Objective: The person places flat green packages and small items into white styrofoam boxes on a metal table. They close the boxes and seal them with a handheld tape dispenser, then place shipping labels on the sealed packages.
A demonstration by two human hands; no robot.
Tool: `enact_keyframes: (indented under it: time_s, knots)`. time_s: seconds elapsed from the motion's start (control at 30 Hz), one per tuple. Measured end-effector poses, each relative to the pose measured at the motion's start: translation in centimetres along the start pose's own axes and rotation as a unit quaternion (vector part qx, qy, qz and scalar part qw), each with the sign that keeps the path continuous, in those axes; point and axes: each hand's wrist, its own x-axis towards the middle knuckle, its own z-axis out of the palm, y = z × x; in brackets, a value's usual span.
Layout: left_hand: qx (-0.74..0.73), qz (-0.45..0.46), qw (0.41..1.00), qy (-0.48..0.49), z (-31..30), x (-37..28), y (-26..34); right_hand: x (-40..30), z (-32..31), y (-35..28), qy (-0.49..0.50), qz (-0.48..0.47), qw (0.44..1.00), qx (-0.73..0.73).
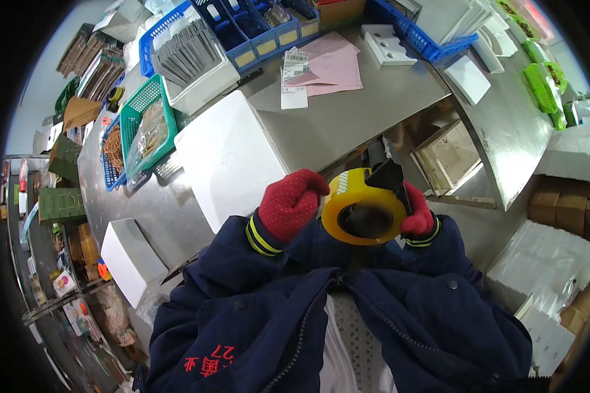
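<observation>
My right hand (419, 211), in a red dotted glove, grips a black tape dispenser (386, 174) loaded with a wide roll of yellow packing tape (332, 221). The dispenser is raised in front of my chest, its toothed end pointing away from me. My left hand (292, 204), gloved alike, has curled fingers, with the fingertips at the left edge of the roll. Whether they pinch the tape's end cannot be seen. Just beyond my left hand, a large white foam box (228, 152) stands on the metal table (324, 132).
A smaller white box (130, 258) is at left. Beyond stand a green basket (150, 152), a white container of grey packets (201, 86) and a blue divided bin (255, 44). Pink papers (337, 66) lie at the back. At right, the table has an opening above a wooden frame (445, 147).
</observation>
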Motion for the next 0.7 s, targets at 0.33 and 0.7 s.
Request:
enact_keyframes:
  time_s: [0.33,0.7]
  knots:
    - [0.002,0.026,1.000,-0.008,-1.1,3.5,-0.6,3.0,-2.6,-0.7,0.062,0.052,0.995,-0.064]
    - [0.099,0.093,0.978,-0.158,-6.0,5.6,-2.7,4.7,2.3,-2.3,0.129,0.168,0.946,-0.246]
